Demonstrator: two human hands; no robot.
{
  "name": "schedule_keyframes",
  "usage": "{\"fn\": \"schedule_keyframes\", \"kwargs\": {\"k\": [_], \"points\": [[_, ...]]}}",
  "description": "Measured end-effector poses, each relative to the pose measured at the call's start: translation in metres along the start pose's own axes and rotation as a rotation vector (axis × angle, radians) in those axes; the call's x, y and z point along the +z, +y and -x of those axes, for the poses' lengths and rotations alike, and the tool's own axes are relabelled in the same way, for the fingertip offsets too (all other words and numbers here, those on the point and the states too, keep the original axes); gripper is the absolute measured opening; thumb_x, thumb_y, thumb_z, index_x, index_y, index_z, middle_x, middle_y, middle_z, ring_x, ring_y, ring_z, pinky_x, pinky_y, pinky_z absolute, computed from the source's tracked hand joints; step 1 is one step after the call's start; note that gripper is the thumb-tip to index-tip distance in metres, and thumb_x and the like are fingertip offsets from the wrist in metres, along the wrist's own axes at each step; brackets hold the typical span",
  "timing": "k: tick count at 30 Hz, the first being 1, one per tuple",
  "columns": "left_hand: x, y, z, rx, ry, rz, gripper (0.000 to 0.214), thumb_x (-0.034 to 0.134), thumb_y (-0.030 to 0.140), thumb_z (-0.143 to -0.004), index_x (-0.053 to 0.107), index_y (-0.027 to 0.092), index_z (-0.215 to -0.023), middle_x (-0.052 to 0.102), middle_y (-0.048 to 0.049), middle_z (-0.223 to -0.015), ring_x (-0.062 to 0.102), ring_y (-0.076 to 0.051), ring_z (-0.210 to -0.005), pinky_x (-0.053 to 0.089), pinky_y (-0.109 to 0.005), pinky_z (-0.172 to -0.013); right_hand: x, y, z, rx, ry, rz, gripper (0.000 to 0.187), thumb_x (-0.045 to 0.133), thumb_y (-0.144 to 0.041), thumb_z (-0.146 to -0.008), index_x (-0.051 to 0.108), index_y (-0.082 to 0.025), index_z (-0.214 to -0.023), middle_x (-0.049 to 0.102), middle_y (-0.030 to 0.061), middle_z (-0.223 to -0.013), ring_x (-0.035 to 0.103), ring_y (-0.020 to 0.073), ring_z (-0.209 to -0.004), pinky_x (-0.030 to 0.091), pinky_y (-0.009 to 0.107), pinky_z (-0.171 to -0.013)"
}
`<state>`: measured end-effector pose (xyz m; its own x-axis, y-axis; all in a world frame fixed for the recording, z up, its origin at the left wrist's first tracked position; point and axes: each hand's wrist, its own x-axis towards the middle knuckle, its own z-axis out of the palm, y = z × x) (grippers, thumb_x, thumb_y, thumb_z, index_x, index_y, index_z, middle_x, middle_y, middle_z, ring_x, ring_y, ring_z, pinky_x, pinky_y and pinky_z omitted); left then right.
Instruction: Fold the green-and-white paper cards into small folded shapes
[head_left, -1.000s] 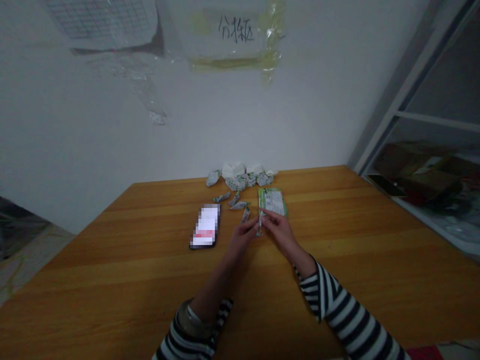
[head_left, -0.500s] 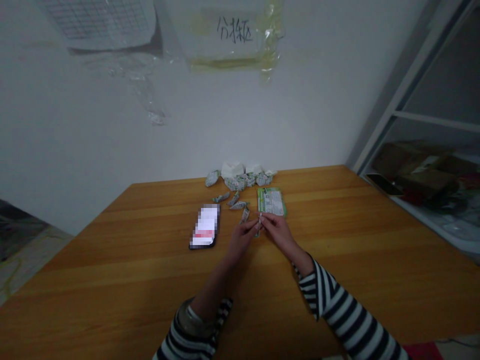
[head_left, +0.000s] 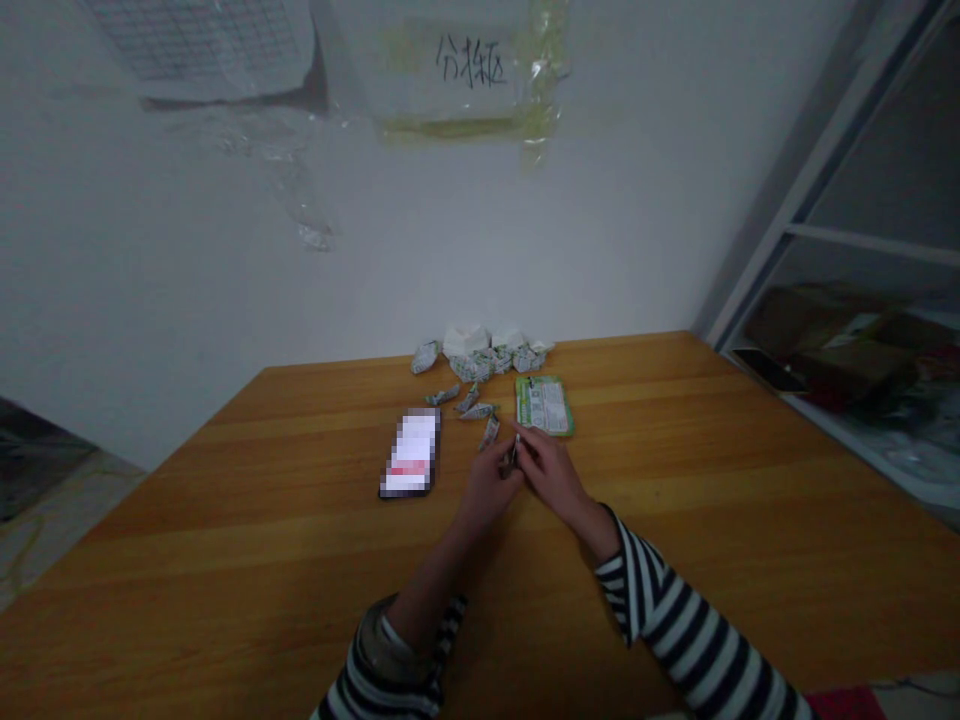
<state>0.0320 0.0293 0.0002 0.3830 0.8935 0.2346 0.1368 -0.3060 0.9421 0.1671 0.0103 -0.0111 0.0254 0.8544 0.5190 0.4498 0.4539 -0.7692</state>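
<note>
Over the middle of the table, my left hand and my right hand meet at the fingertips. Pinched between them is a small wrapped packet, mostly covered by the fingers. Just beyond lie several small twisted packets in printed grey-green wrappers, the nearest packet close to my left fingertips. A flat green and white printed pouch rests right behind my right hand.
A phone with a lit screen lies left of my hands on the wooden table. Crumpled printed wrappers and white tissue sit against the wall. At right, a shelf holds cardboard boxes.
My fingers have shifted on the small packet: the left fingers curl more around it, and the right hand has moved slightly left. Everything on the table stays put.
</note>
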Motion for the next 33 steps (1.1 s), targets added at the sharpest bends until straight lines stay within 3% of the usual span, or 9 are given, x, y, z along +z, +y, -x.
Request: {"fn": "schedule_keyframes", "kwargs": {"k": [3,7,12,16,20,23,26,29,33], "points": [[-0.001,-0.001,0.001,0.009,0.081,0.034,0.036,0.065,0.015,-0.071,0.070,0.019,-0.106,0.068,-0.0090,-0.109,0.061,-0.027,-0.100,0.046,-0.037,-0.089,0.003,-0.001,0.001,0.046,0.008,-0.026,0.052,0.050,-0.015,-0.083,0.048,-0.024,-0.135,0.064,0.0066,-0.104,0.060,0.0172,-0.085,0.050,0.030,-0.077],[-0.004,0.003,0.001,0.024,0.151,-0.017,0.023,0.062,0.024,-0.079,0.073,0.021,-0.099,0.070,-0.0089,-0.104,0.061,-0.027,-0.099,0.044,-0.038,-0.092,0.008,0.004,0.002,0.171,0.033,-0.129,0.062,0.052,-0.011,-0.076,0.044,-0.024,-0.136,0.064,0.0010,-0.089,0.059,0.0134,-0.067,0.050,0.024,-0.061],[-0.010,0.008,-0.001,-0.025,0.174,-0.084,0.021,0.065,0.037,-0.078,0.076,0.020,-0.084,0.072,-0.0063,-0.083,0.063,-0.026,-0.080,0.046,-0.035,-0.078,0.003,0.001,0.000,0.164,0.180,-0.173,0.052,0.050,-0.013,-0.078,0.050,-0.022,-0.129,0.064,0.0020,-0.087,0.060,0.0151,-0.075,0.051,0.027,-0.070],[-0.017,0.007,-0.005,-0.045,0.198,-0.097,0.026,0.065,0.041,-0.076,0.073,0.017,-0.067,0.070,-0.0048,-0.077,0.062,-0.024,-0.080,0.046,-0.032,-0.076,-0.004,-0.002,-0.006,0.147,0.200,-0.296,0.043,0.051,-0.018,-0.081,0.052,-0.021,-0.124,0.062,0.0019,-0.085,0.059,0.0146,-0.073,0.050,0.026,-0.068],[-0.021,0.005,-0.008,-0.101,0.114,0.130,0.030,0.066,0.041,-0.075,0.071,0.016,-0.091,0.070,-0.0042,-0.081,0.063,-0.022,-0.079,0.049,-0.032,-0.072,-0.006,0.002,-0.009,0.170,0.139,-0.366,0.026,0.057,-0.025,-0.082,0.062,-0.020,-0.107,0.065,0.0026,-0.081,0.061,0.0160,-0.072,0.050,0.026,-0.066],[-0.022,0.005,-0.008,-0.104,0.130,0.268,0.043,0.069,0.036,-0.073,0.061,0.018,-0.111,0.069,-0.0026,-0.078,0.063,-0.018,-0.069,0.050,-0.028,-0.064,-0.008,0.003,-0.009,0.154,0.039,-0.351,0.020,0.058,-0.029,-0.084,0.068,-0.020,-0.099,0.070,0.0056,-0.089,0.063,0.0184,-0.079,0.050,0.031,-0.072],[-0.025,0.006,-0.009,-0.098,0.121,0.292,0.037,0.070,0.036,-0.073,0.062,0.020,-0.105,0.068,-0.0021,-0.076,0.063,-0.016,-0.067,0.052,-0.027,-0.062,-0.013,0.002,-0.009,0.121,-0.046,-0.318,0.025,0.064,-0.031,-0.081,0.071,-0.021,-0.103,0.071,0.0076,-0.102,0.064,0.0211,-0.092,0.050,0.036,-0.083],[-0.031,0.007,-0.010,-0.115,0.056,0.295,0.032,0.070,0.038,-0.072,0.069,0.017,-0.096,0.071,-0.0075,-0.095,0.066,-0.022,-0.085,0.054,-0.035,-0.074,-0.020,0.001,-0.011,0.105,-0.122,-0.383,0.044,0.073,-0.032,-0.073,0.066,-0.022,-0.115,0.068,0.0075,-0.113,0.062,0.0218,-0.102,0.047,0.038,-0.092],[-0.037,0.013,-0.010,-0.146,-0.053,0.227,0.044,0.074,0.035,-0.069,0.069,0.018,-0.109,0.069,-0.0091,-0.113,0.062,-0.027,-0.106,0.045,-0.045,-0.096,-0.026,0.001,-0.012,0.165,-0.151,-0.465,0.049,0.075,-0.033,-0.070,0.065,-0.022,-0.117,0.067,0.0067,-0.116,0.062,0.0220,-0.104,0.046,0.039,-0.094]]}}
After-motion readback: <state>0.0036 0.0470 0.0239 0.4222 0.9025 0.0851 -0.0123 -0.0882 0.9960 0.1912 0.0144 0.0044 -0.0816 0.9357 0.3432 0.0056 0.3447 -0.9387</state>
